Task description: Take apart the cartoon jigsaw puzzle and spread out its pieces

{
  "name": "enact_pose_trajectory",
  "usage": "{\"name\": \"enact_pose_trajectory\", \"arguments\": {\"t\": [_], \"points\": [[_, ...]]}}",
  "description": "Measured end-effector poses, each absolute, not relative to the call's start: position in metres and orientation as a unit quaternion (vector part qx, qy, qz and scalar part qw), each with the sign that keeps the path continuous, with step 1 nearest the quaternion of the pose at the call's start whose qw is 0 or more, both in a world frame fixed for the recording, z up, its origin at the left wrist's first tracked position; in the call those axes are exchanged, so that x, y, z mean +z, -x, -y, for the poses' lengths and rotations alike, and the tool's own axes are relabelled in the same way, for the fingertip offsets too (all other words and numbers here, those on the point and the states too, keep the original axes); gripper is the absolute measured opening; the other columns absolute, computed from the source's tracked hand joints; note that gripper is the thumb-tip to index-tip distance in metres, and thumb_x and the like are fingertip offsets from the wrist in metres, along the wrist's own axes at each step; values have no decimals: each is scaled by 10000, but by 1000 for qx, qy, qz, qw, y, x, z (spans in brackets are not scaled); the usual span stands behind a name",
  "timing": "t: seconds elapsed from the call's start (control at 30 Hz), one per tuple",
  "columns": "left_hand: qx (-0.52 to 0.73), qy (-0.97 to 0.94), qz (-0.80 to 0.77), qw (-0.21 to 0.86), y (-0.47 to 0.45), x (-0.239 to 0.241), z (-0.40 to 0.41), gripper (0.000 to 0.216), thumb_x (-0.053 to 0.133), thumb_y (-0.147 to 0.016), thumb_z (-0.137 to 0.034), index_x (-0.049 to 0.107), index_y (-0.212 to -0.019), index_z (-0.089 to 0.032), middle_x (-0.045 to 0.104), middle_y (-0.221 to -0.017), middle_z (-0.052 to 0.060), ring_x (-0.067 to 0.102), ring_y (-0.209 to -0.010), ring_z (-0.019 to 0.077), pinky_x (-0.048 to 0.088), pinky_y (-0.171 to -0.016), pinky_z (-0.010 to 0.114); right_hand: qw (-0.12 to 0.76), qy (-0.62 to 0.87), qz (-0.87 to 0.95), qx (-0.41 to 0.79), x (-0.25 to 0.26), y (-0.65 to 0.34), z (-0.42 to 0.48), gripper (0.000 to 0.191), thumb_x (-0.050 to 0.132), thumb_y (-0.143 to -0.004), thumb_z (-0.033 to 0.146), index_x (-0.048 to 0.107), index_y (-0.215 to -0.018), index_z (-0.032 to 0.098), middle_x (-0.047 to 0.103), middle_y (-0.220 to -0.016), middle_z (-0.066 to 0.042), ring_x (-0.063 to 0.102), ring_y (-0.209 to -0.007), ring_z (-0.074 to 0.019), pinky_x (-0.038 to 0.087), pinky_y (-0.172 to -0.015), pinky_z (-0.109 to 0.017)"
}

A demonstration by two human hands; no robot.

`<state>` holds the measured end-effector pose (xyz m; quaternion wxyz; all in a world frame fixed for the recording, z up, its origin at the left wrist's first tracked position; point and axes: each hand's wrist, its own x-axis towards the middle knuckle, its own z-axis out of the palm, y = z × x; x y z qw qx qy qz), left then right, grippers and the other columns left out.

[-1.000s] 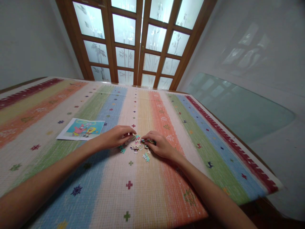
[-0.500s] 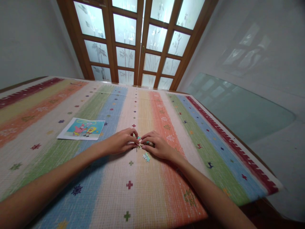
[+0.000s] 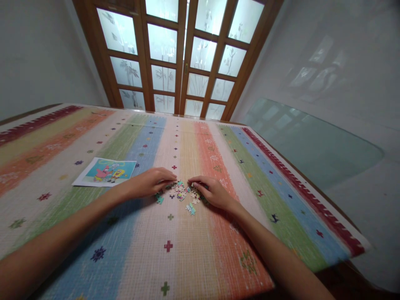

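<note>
A small loose heap of jigsaw puzzle pieces (image 3: 181, 195) lies spread on the striped tablecloth (image 3: 153, 250). Some pieces show printed teal and pink, others a pale side. At the heap's left edge is my left hand (image 3: 158, 182), fingers stretched and thumb apart, with teal pieces (image 3: 159, 199) just below it. My right hand (image 3: 212, 191) rests on the right side, its fingers loosely curved and apart, close over a few pieces. Two or so light-blue pieces (image 3: 190, 209) sit slightly nearer to me. I see nothing held in either hand, though the fingertips partly cover some pieces.
To the left, a paper picture of cartoon characters (image 3: 106, 171) lies flat beyond my left forearm. A wooden door with frosted panes (image 3: 165, 79) stands behind the table. A pale glass panel (image 3: 312, 141) leans by the right wall.
My hands have moved apart from their meeting point over the heap. The pieces are now more spread out and visible, with teal ones showing by my left hand. The view has shifted slightly.
</note>
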<state>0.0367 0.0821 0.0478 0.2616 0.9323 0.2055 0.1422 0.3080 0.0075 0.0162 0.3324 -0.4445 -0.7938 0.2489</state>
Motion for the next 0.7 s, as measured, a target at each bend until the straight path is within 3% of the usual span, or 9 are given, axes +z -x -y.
{"name": "enact_pose_trajectory", "arguments": {"t": [0.17, 0.4, 0.57, 0.7], "points": [[141, -923, -266, 238, -24, 60, -90, 255, 527, -986, -303, 742, -1084, -208, 789, -1074, 78, 720, -951, 209, 517, -861, 312, 366, 454, 777, 236, 9, -312, -11, 178, 596, -988, 250, 751, -1067, 212, 792, -1029, -87, 741, -919, -208, 577, -848, -368], [119, -929, -272, 221, -16, 68, -93, 255, 523, -988, -319, 741, -1058, -206, 785, -1043, 69, 707, -943, 208, 496, -851, 305, 409, 461, 763, 196, 4, -310, -14, 111, 641, -939, 253, 736, -964, 201, 770, -914, -72, 713, -811, -193, 561, -764, -341], [33, -928, -282, 239, -11, 63, -92, 278, 727, -828, -384, 731, -1037, -200, 728, -1003, 56, 669, -799, 187, 480, -740, 273, 408, 457, 768, 185, 4, -308, -13, 88, 683, -921, 267, 726, -958, 200, 725, -832, -38, 663, -715, -167, 535, -704, -315], [-1, -920, -297, 257, -13, 59, -90, 251, 767, -756, -320, 708, -966, -196, 682, -808, 7, 614, -675, 170, 437, -628, 256, 404, 452, 777, 170, 6, -309, -14, 127, 638, -962, 288, 725, -961, 195, 723, -849, -50, 667, -752, -179, 536, -721, -328]]}}
